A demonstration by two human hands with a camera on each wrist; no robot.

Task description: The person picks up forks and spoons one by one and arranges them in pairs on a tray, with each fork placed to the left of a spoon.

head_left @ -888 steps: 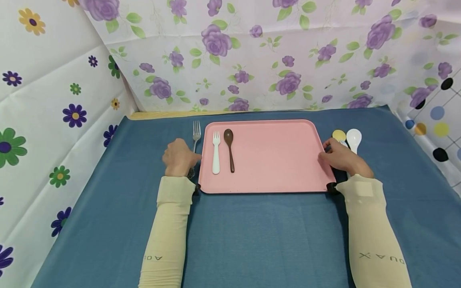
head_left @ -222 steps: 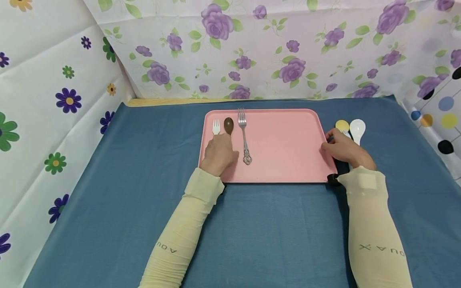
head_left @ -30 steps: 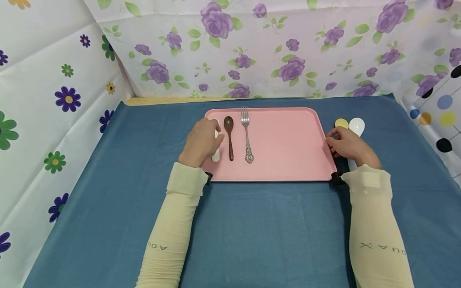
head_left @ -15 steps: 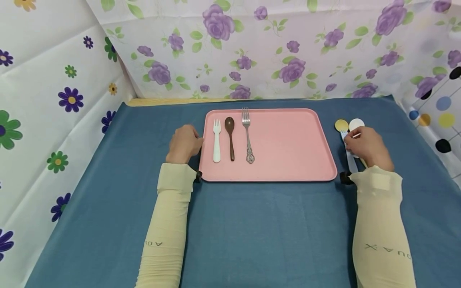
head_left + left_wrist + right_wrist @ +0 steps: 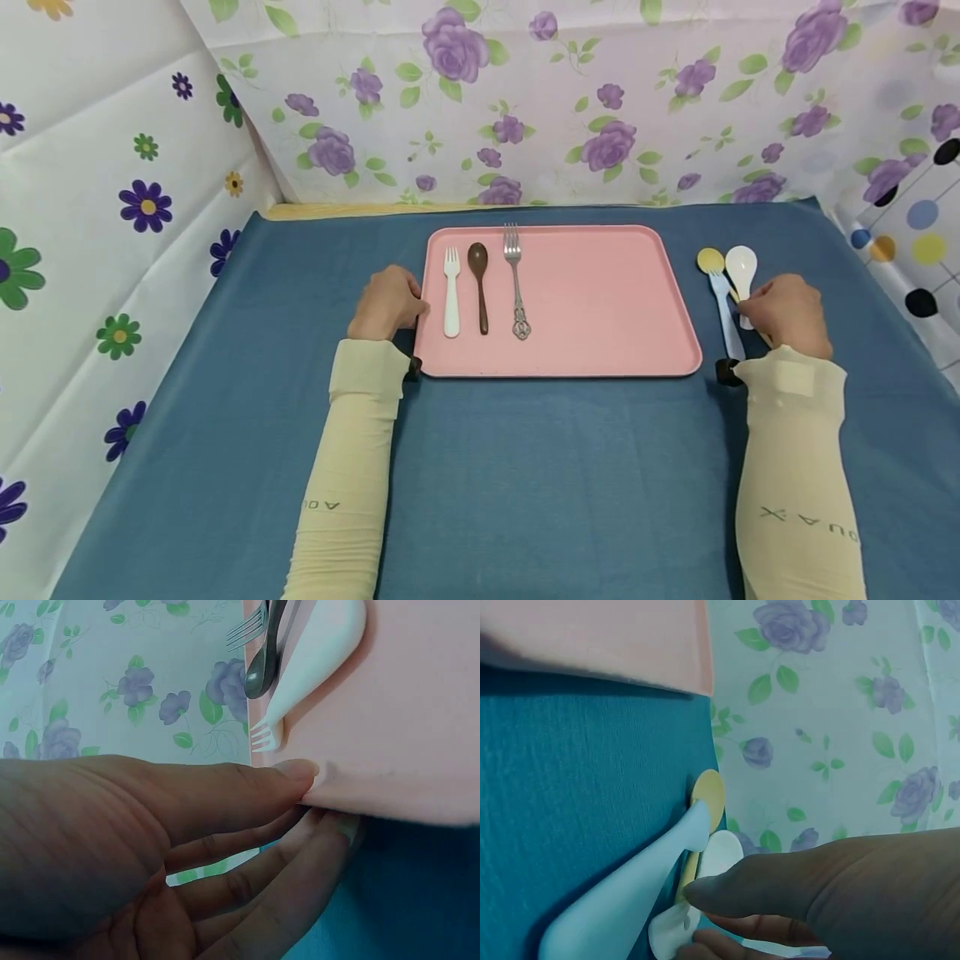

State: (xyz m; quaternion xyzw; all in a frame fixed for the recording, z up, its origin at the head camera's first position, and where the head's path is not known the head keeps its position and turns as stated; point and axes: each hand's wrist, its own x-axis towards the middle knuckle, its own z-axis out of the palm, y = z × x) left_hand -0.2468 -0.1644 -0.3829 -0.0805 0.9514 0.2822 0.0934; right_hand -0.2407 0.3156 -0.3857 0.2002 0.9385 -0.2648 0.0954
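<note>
My left hand pinches the left rim of the pink tray, thumb on top and fingers underneath, as the left wrist view shows. Upright on the tray lie a white fork, a dark brown spoon and a silver fork with an ornate handle. Right of the tray, my right hand holds a white spoon between thumb and fingers. Beside it lie a pale blue fork and a yellow spoon, the yellow handle passing under the others.
A blue cloth covers the table. Flowered sheets hang behind and on the left; a dotted sheet stands at the right. A yellowish strip runs along the back edge.
The silver fork, earlier left of the tray, now lies on it. My left hand has drawn back from the white fork to the tray's rim; my right hand has moved from the tray to the white spoon.
</note>
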